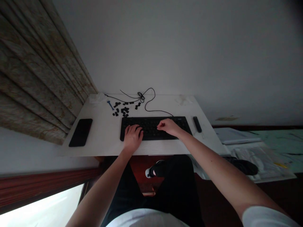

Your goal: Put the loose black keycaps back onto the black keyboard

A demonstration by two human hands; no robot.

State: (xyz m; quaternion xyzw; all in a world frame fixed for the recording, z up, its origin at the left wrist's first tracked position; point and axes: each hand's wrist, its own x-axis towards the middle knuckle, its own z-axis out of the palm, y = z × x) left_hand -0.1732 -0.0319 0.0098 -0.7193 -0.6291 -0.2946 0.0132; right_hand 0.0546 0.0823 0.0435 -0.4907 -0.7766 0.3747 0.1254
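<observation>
A black keyboard (153, 127) lies across the middle of a small white table (104, 138). My left hand (132, 136) rests on the keyboard's left end, fingers curled over the keys. My right hand (168, 126) sits on the keyboard's middle, its fingers pinched together at a key; what they hold is too small to see. Several loose black keycaps (123, 108) are scattered on the table just behind the keyboard, beside a small blue tool (110, 104). The keyboard's black cable (146, 101) loops toward the wall.
A black phone (80, 132) lies face down at the table's left. A small black stick-shaped device (197, 124) lies at the right. A curtain (35, 78) hangs at left. Papers (251, 151) cover a surface at right. My legs and a shoe (153, 170) are under the table.
</observation>
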